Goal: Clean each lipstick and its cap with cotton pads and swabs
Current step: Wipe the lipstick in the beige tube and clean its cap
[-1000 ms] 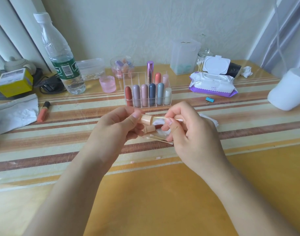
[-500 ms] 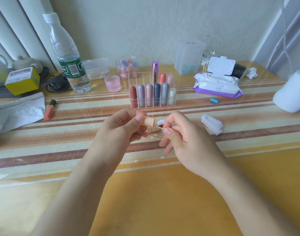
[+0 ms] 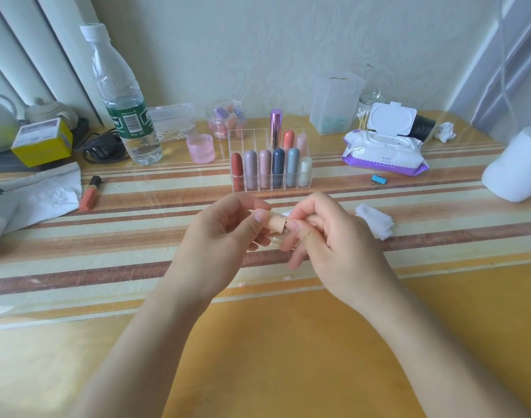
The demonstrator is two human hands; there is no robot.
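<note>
A beige lipstick tube [image 3: 274, 224] is held lying sideways above the middle of the worktop [image 3: 258, 357], pinched between the thumb and fingers of the left hand [image 3: 219, 236]. The right hand [image 3: 333, 245] is set against the tube's right end, with its fingers curled and its thumb and forefinger pressed together there. Whether anything is pinched between them cannot be told. A second beige piece [image 3: 274, 242] is seen just below the tube, between the two hands. A small stack of cotton pads [image 3: 374, 220] is laid just right of the right hand. Toward the far edge, a clear organizer [image 3: 243, 140] with upright lipsticks is placed between a water bottle [image 3: 125, 116] on its left and an open pack of wipes [image 3: 384, 149] on its right. An orange lip tube [image 3: 90, 193] is laid near the left edge.
</note>
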